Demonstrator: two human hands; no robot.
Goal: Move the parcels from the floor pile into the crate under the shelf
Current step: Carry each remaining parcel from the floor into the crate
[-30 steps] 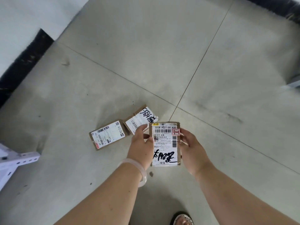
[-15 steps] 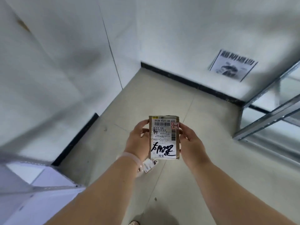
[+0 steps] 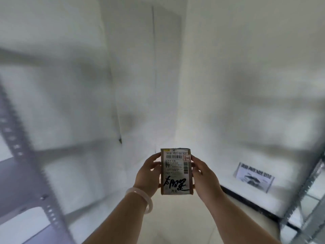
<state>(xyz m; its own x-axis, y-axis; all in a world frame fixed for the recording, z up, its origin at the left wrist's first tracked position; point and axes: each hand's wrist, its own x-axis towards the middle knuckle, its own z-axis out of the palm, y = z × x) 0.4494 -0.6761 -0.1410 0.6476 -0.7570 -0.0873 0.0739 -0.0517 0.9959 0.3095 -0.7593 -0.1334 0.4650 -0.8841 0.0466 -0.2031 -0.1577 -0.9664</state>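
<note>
Fingers of the left hand (image 3: pixel 147 175) curl round the left long edge of the parcel (image 3: pixel 176 171), and the right hand (image 3: pixel 204 176) grips the opposite long edge in the same way, so the parcel is clamped between the two hands. It stands upright in the air, its front face turned to the camera, well above the pale floor (image 3: pixel 175 221).

A white shipping label (image 3: pixel 174 166) covers nearly all of that face, with brown cardboard showing only at the rim. The label carries a barcode near the top, a small red-bordered sticker (image 3: pixel 187 158) at the upper right, and black marker writing across the lower part.

A pale bracelet (image 3: pixel 143 198) circles the left wrist, just below and left of the parcel.

Behind the parcel, two white walls meet in a corner (image 3: pixel 154 85). Right of the parcel and low on the wall hangs a printed sheet (image 3: pixel 253 176), too blurred to read, with a black skirting strip (image 3: pixel 246 199) beneath it. Far left of the parcel runs a blurred metal shelf upright (image 3: pixel 26 155) with a row of holes. Far right of the parcel, another metal shelf frame (image 3: pixel 307 196) rises from the floor.
</note>
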